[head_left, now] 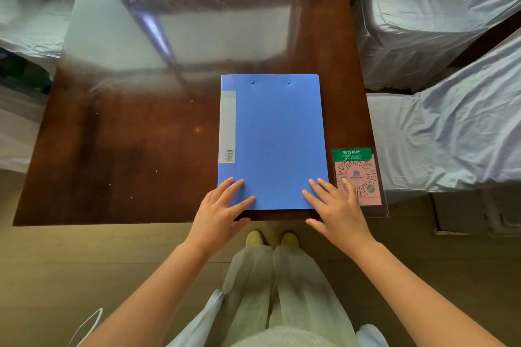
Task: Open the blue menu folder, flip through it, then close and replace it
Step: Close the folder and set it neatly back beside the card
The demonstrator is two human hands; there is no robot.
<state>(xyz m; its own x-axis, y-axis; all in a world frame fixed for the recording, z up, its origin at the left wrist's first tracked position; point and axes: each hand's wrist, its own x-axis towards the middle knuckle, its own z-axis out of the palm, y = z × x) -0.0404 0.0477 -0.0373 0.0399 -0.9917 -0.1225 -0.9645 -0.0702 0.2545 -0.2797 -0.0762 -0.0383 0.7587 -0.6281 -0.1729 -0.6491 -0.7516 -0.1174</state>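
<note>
The blue menu folder [275, 138] lies closed and flat on the dark wooden table [127, 149], near its front right corner, spine with a grey label strip on the left. My left hand [218, 213] rests with spread fingers on the folder's near left corner. My right hand [337, 211] lies with spread fingers on the near right corner, its outer fingers reaching over the card beside the folder. Neither hand grips anything.
A pink and green QR code card [359, 177] in a clear holder sits right of the folder at the table's edge. Chairs under white covers [439, 132] stand on the right and at the far left [25, 22]. The table's far half reflects light.
</note>
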